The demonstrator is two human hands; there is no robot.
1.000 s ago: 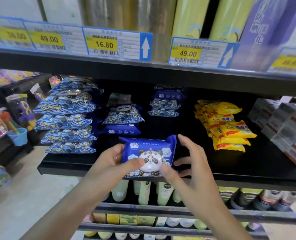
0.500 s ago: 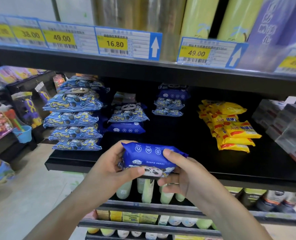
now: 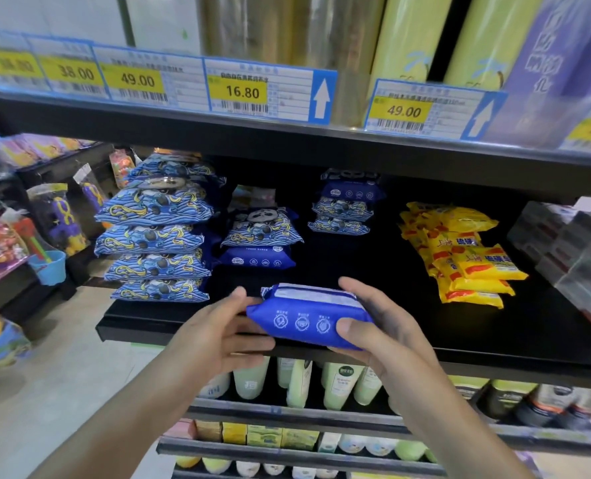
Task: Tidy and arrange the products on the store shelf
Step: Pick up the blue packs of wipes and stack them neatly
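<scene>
Now blue packet [image 3: 307, 321] lies gripped in right hand [image 3: 378, 331]; open left hand [image 3: 218, 328] touches its end.

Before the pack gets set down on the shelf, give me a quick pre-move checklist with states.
1. Right hand has a grip on the blue plastic wipes pack: ok, thumb on its front face, fingers over the top.
2. Left hand supporting the pack: cannot tell, fingers are at its left end but contact is unclear.
3. Pack level: ok, roughly flat, icon side facing the camera.
4. Landing spot free: ok, bare black metal shelf behind the pack.
5. Clearance from the short blue pack stack: ok, apart.
6. Clearance from the yellow packet pile: ok, well to the right.
</scene>
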